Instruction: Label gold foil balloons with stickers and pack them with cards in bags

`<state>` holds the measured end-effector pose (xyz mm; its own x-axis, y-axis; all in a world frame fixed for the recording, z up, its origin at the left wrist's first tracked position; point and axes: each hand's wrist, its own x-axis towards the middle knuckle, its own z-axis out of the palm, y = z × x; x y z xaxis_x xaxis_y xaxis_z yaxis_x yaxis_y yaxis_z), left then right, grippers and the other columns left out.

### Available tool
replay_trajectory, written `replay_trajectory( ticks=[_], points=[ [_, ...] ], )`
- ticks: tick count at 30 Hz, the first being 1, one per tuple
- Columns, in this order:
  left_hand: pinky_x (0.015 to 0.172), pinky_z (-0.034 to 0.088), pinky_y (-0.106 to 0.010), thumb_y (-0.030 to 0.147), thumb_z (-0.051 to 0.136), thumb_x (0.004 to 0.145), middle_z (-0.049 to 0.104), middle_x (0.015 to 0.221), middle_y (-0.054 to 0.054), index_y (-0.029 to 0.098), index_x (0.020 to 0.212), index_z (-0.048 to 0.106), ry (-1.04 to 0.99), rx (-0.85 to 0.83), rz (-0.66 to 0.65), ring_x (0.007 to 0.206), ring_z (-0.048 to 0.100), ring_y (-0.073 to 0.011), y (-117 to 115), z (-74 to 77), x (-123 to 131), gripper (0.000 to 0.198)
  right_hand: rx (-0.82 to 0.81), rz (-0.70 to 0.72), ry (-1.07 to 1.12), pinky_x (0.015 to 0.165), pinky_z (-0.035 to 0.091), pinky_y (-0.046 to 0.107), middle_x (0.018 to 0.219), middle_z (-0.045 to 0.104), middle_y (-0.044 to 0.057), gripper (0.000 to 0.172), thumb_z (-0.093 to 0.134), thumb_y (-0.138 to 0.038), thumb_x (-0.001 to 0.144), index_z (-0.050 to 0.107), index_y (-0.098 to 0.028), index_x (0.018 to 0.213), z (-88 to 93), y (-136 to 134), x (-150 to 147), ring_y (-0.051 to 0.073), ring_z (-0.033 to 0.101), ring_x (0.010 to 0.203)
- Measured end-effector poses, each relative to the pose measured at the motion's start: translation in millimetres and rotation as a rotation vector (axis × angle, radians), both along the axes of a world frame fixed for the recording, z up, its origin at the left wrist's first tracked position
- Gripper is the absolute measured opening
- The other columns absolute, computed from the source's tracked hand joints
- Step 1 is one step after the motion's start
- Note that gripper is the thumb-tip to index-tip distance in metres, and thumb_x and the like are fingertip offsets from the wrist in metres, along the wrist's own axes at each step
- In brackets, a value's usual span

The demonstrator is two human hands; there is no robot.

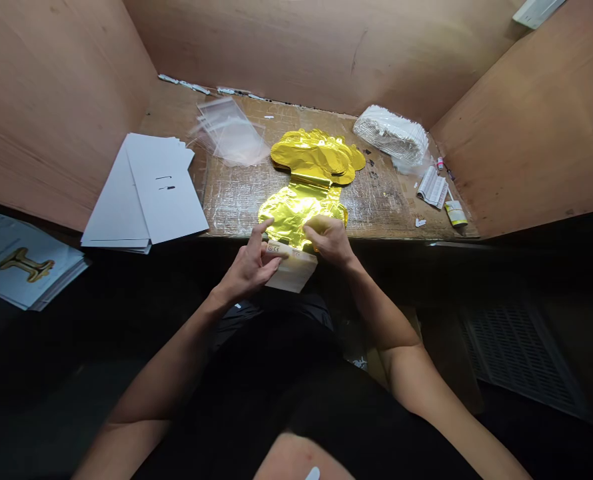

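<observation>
So the left hand [249, 270] has a pale, flat packet [292, 275] pinched by its side, while the right hand [329, 239] curls against shiny, crinkly gold foil [289, 208] at the tabletop's [386, 210] front edge, though can't tell if it's gripping.

Flat, crinkled gold foil balloon [292, 208]

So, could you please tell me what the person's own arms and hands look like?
The left hand and right hand show no gloves, rings or watches. The left arm and right arm are bare past the elbow, with no sleeve there; the garment worn is black.
</observation>
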<state>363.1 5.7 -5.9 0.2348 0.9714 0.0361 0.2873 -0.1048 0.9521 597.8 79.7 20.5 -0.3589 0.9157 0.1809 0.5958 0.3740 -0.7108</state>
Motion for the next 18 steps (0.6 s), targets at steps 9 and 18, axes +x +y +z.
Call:
replay_trajectory(
  ticks=[9, 18],
  points=[
    [0.107, 0.054, -0.033, 0.012, 0.055, 0.086, 0.067, 0.148, -0.016, 0.014, 0.162, 0.049, 0.3, 0.181, -0.137, 0.117, 0.073, -0.0238, 24.2, -24.1, -13.2, 0.076, 0.373, 0.197, -0.855, 0.085, 0.037, 0.04, 0.098, 0.07, 0.016, 0.022, 0.052, -0.016, 0.105, 0.072, -0.013, 0.097, -18.8, 9.4, -17.8, 0.028, 0.059, 0.095],
    [0.088, 0.055, -0.031, 0.016, 0.054, 0.083, 0.074, 0.131, -0.011, 0.017, 0.164, 0.045, 0.295, 0.121, -0.148, 0.079, 0.069, -0.017, 26.6, -33.6, -18.5, 0.082, 0.317, 0.312, -0.903, 0.082, 0.033, 0.038, 0.109, 0.07, 0.013, 0.027, 0.052, -0.033, 0.114, 0.074, -0.017, 0.119, -3.6, -8.7, -7.2, 0.026, 0.057, 0.096]
  ],
)
